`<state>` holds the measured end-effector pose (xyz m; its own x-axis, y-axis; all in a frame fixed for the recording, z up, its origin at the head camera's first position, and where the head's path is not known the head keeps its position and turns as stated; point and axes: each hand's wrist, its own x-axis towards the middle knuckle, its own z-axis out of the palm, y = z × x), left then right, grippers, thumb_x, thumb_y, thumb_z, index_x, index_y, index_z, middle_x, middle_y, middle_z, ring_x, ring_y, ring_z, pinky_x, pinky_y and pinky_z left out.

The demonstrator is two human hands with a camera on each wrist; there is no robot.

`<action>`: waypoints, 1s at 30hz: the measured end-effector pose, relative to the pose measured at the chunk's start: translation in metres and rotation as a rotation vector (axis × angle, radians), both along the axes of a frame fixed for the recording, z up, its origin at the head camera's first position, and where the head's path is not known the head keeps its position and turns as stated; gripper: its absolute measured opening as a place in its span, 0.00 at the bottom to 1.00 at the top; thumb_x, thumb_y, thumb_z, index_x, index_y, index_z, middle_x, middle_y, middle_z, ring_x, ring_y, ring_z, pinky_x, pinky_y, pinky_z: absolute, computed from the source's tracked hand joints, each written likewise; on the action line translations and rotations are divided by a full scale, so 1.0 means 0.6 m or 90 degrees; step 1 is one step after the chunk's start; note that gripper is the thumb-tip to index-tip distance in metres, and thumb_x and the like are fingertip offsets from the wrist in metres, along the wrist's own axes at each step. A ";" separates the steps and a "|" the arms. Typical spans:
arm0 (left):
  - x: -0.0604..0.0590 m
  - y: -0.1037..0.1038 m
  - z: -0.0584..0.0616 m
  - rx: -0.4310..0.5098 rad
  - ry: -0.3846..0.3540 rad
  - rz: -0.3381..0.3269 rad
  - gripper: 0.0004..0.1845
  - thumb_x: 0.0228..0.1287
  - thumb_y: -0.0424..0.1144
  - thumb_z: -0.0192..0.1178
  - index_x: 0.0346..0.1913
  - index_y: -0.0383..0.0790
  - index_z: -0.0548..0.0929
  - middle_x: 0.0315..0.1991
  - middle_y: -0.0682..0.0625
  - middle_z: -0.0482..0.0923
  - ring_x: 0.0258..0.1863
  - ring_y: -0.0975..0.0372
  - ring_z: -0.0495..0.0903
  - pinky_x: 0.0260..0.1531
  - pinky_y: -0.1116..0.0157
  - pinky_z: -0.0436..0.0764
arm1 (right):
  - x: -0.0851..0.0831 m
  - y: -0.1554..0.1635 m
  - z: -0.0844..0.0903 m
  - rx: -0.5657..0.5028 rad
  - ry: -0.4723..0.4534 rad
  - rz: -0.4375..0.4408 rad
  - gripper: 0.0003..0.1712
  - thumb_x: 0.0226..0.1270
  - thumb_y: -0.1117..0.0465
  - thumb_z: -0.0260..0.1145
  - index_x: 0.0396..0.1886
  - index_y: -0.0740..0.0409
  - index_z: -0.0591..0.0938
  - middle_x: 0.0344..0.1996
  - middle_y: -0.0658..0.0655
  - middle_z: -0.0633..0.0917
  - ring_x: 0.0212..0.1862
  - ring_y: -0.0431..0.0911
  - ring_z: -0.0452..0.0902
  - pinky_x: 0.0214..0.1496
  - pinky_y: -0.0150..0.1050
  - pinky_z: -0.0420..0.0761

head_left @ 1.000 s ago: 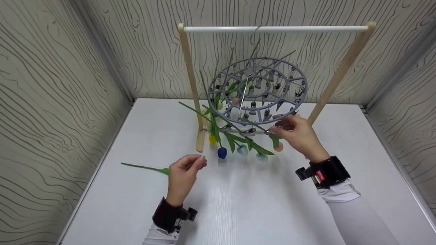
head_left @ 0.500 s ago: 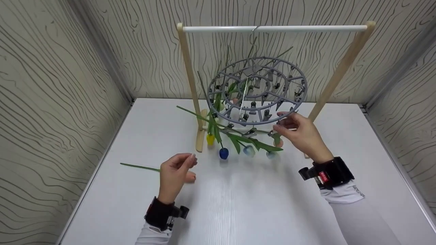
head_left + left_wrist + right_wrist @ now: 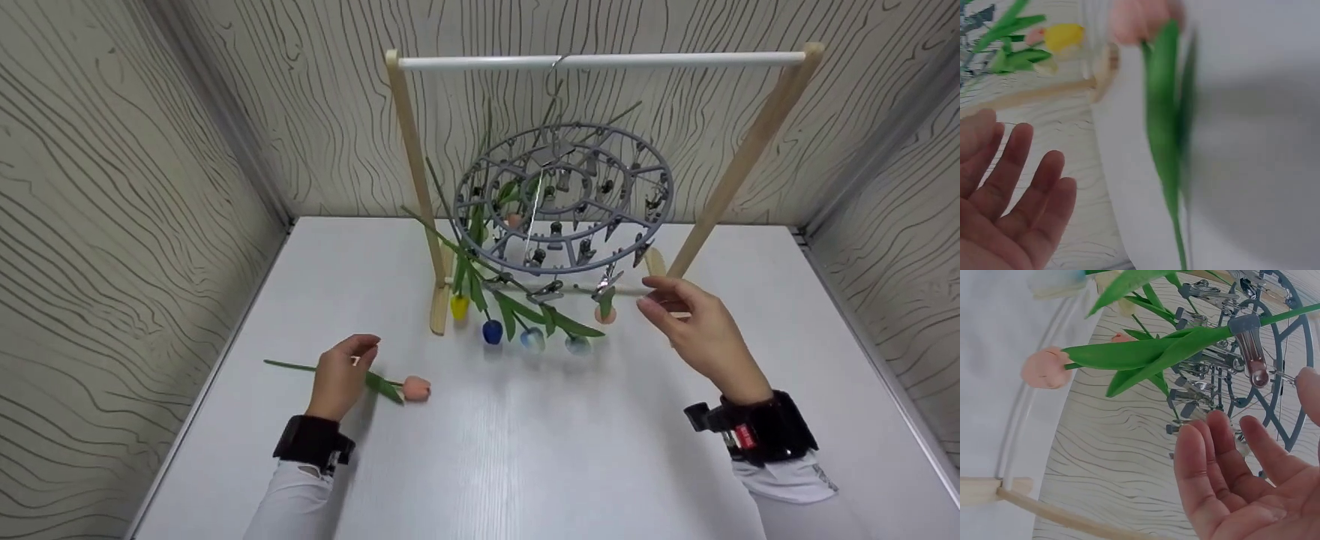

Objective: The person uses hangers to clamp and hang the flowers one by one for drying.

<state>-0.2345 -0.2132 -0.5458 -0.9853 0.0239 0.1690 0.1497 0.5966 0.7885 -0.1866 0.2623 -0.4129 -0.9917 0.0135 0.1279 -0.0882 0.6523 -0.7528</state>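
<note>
Pink tulip [image 3: 415, 388] on table [image 3: 525, 450], left hand [image 3: 339, 377] over stem, tulips clipped to hanger [image 3: 564, 199]

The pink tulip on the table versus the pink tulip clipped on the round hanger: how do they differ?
The tulip on the table lies flat on the white table; the clipped tulip hangs head down from the grey hanger. The left hand is at the lying stem; the right hand is open, apart from the hanging one. Both have pink heads and green leaves.

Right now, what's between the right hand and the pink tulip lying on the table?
Only bare white table between the right hand and the pink tulip, seen in the head view; the clipped flowers hang farther back.
</note>
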 end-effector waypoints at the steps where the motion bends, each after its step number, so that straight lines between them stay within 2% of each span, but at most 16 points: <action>1: -0.005 -0.012 -0.009 -0.035 0.002 -0.003 0.09 0.68 0.30 0.62 0.48 0.36 0.86 0.42 0.46 0.86 0.44 0.53 0.83 0.46 0.54 0.80 | 0.008 0.002 -0.005 0.003 0.000 -0.002 0.32 0.72 0.42 0.61 0.64 0.61 0.76 0.51 0.61 0.83 0.54 0.55 0.78 0.55 0.54 0.79; 4: -0.014 -0.048 -0.029 -0.139 -0.009 -0.019 0.13 0.65 0.22 0.60 0.50 0.33 0.85 0.44 0.41 0.85 0.49 0.47 0.81 0.52 0.50 0.78 | 0.029 0.007 -0.023 0.011 -0.005 -0.009 0.29 0.72 0.44 0.62 0.61 0.61 0.79 0.52 0.60 0.83 0.54 0.53 0.78 0.55 0.43 0.80; 8: -0.012 -0.083 -0.040 -0.239 -0.036 -0.053 0.16 0.58 0.17 0.60 0.48 0.31 0.85 0.45 0.36 0.83 0.50 0.41 0.79 0.53 0.47 0.77 | 0.055 0.009 -0.049 0.016 -0.015 -0.016 0.27 0.72 0.45 0.63 0.58 0.60 0.81 0.50 0.59 0.84 0.52 0.51 0.79 0.48 0.25 0.77; 11: -0.011 -0.096 -0.046 -0.279 -0.039 -0.078 0.14 0.55 0.19 0.65 0.44 0.32 0.87 0.42 0.37 0.83 0.46 0.41 0.79 0.51 0.46 0.78 | 0.072 0.009 -0.066 0.016 -0.025 -0.023 0.25 0.72 0.45 0.63 0.55 0.60 0.83 0.48 0.57 0.85 0.50 0.49 0.79 0.47 0.23 0.76; 17: -0.009 -0.100 -0.061 -0.307 -0.058 -0.093 0.06 0.57 0.31 0.72 0.37 0.41 0.87 0.32 0.50 0.79 0.39 0.51 0.76 0.42 0.51 0.76 | 0.090 0.008 -0.090 0.019 -0.033 -0.028 0.20 0.72 0.48 0.64 0.52 0.57 0.85 0.46 0.53 0.85 0.49 0.47 0.79 0.47 0.31 0.80; 21: -0.007 -0.096 -0.066 -0.314 -0.069 -0.095 0.05 0.57 0.33 0.73 0.33 0.44 0.86 0.28 0.54 0.77 0.36 0.55 0.74 0.39 0.53 0.75 | 0.099 0.006 -0.096 0.023 -0.039 -0.023 0.18 0.73 0.49 0.64 0.51 0.57 0.85 0.46 0.52 0.85 0.49 0.46 0.79 0.47 0.33 0.81; 25: 0.001 -0.080 -0.057 -0.302 -0.066 -0.102 0.04 0.58 0.32 0.71 0.33 0.44 0.87 0.29 0.55 0.77 0.35 0.57 0.75 0.39 0.56 0.77 | 0.108 -0.001 -0.095 0.023 -0.038 -0.024 0.16 0.72 0.50 0.65 0.50 0.56 0.85 0.44 0.51 0.86 0.47 0.45 0.80 0.46 0.33 0.82; 30: 0.022 -0.047 -0.028 -0.292 0.002 -0.110 0.05 0.58 0.30 0.71 0.33 0.43 0.87 0.29 0.57 0.75 0.33 0.63 0.77 0.38 0.61 0.81 | 0.123 -0.018 -0.097 0.029 -0.017 -0.008 0.10 0.71 0.55 0.66 0.46 0.53 0.86 0.42 0.47 0.86 0.44 0.42 0.81 0.45 0.35 0.82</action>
